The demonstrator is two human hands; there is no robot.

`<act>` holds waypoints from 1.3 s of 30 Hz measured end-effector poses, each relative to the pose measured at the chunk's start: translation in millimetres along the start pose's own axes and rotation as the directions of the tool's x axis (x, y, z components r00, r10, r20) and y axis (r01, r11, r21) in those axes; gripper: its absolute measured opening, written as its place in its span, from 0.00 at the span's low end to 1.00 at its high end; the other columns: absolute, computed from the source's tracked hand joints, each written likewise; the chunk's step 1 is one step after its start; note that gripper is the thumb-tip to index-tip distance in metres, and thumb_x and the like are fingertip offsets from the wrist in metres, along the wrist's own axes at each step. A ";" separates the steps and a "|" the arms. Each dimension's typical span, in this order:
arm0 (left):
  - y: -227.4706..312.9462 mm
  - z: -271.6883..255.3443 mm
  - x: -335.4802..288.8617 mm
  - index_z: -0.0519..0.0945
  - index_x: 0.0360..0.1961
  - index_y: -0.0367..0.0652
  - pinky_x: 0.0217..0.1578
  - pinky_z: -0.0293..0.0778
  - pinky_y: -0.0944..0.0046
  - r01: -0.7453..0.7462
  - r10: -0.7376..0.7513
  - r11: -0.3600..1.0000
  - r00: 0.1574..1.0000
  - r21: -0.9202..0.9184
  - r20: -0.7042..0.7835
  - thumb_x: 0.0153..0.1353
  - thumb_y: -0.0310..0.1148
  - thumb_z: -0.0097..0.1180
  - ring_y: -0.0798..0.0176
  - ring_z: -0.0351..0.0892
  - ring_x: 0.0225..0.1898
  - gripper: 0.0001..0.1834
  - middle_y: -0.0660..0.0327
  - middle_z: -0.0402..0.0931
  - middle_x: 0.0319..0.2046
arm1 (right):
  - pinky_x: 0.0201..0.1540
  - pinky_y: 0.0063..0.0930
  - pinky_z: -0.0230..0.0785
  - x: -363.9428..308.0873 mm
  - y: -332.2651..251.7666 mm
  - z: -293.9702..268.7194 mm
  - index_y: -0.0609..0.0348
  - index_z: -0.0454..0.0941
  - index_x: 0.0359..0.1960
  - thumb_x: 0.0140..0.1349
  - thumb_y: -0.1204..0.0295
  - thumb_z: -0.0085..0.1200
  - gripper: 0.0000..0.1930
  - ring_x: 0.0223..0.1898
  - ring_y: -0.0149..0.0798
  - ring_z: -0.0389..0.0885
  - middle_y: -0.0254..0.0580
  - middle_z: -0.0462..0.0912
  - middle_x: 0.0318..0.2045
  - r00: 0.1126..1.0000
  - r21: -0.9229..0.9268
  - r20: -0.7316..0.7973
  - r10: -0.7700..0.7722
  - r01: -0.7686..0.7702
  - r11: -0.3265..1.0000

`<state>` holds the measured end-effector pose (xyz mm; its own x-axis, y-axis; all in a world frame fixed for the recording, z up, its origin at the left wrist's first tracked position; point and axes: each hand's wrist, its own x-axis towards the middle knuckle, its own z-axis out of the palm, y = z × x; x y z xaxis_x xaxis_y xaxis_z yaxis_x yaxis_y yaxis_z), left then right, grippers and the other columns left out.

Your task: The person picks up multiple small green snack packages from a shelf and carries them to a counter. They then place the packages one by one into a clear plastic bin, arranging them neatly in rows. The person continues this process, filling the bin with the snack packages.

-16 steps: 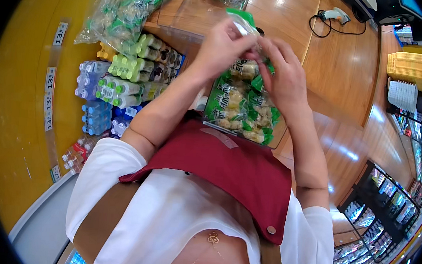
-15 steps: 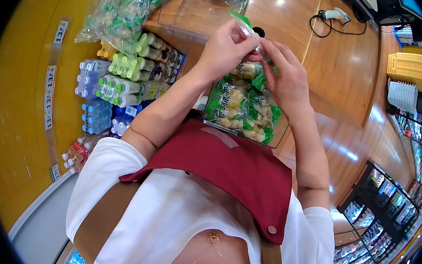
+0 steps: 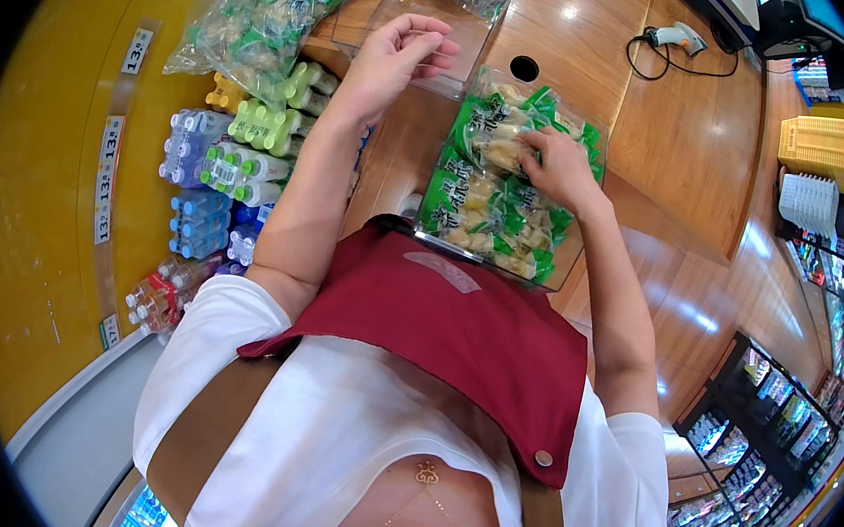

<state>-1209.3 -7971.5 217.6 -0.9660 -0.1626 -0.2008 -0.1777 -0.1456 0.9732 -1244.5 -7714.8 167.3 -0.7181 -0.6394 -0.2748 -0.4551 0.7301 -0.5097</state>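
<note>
Green packets [image 3: 459, 207] fill a clear box [image 3: 571, 260].
From here, the right hand [image 3: 559, 170] has bent fingers on packets inside the box, grip unclear; beyond its left side, the left hand [image 3: 398, 61] hovers, loosely curled, visibly holding nothing.

Right hand [image 3: 561, 167] at packets [image 3: 460, 199] (green-printed), left hand [image 3: 398, 61] raised

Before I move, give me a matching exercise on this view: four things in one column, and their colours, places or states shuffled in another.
Things:
1. left hand
2. right hand
3. handheld scanner
4. apron

Places, colours, states:
A. dark red
B. fingers at the green packets in the clear box
C. on the wooden counter
D. raised, nothing visible in it

Pairs: 1-D, 2-B, 3-C, 4-A
</note>
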 end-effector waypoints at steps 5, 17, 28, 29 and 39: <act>1.0 -8.7 22.2 0.73 0.44 0.42 0.39 0.73 0.72 0.004 -0.004 1.000 0.999 0.003 -0.032 0.64 0.35 0.48 0.70 0.77 0.38 0.11 0.62 0.78 0.38 | 0.53 0.52 0.53 -5.4 -4.4 10.3 0.44 0.77 0.44 0.58 0.57 0.50 0.14 0.51 0.43 0.68 0.39 0.73 0.44 0.999 -0.254 0.010 0.032 -0.029 0.967; -40.4 -8.8 176.0 0.68 0.53 0.36 0.50 0.69 0.58 -0.173 0.411 0.588 0.905 0.790 -0.107 0.50 0.31 0.57 0.49 0.73 0.47 0.28 0.49 0.72 0.46 | 0.57 0.52 0.46 -20.1 -8.6 17.1 0.43 0.57 0.64 0.58 0.57 0.51 0.32 0.55 0.48 0.60 0.43 0.62 0.55 0.923 -0.235 -0.362 -0.131 0.045 0.971; -44.7 -17.5 191.7 0.76 0.46 0.44 0.46 0.70 0.50 0.026 0.161 0.278 0.984 0.960 -0.074 0.50 0.42 0.62 0.50 0.75 0.46 0.23 0.53 0.77 0.43 | 0.56 0.42 0.52 -21.5 -1.7 -15.1 0.53 0.59 0.62 0.61 0.66 0.49 0.27 0.52 0.48 0.64 0.49 0.65 0.51 0.810 0.028 -0.586 0.022 -0.007 1.000; -37.0 -22.9 184.5 0.77 0.44 0.43 0.44 0.71 0.50 0.003 0.179 0.303 0.982 0.953 -0.060 0.50 0.43 0.62 0.50 0.77 0.44 0.22 0.53 0.78 0.40 | 0.55 0.40 0.54 -23.4 1.4 -18.5 0.55 0.59 0.62 0.61 0.66 0.49 0.27 0.51 0.47 0.65 0.49 0.66 0.50 0.807 0.131 -0.587 0.064 0.017 0.991; 4.7 90.9 24.3 0.74 0.32 0.43 0.31 0.68 0.76 -0.242 0.228 0.969 0.953 0.052 0.201 0.58 0.32 0.59 0.80 0.71 0.30 0.07 0.71 0.73 0.28 | 0.46 0.27 0.68 -10.2 -34.6 -63.8 0.63 0.64 0.55 0.63 0.66 0.51 0.22 0.43 0.32 0.75 0.40 0.76 0.41 0.913 0.965 -0.223 0.342 0.257 -0.057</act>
<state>-1250.7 -7887.5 227.5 -0.9986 0.0081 0.0526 0.0522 -0.0513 0.9973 -1255.0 -7718.1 239.8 -0.9285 -0.2806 -0.2431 0.3493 -0.4383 -0.8282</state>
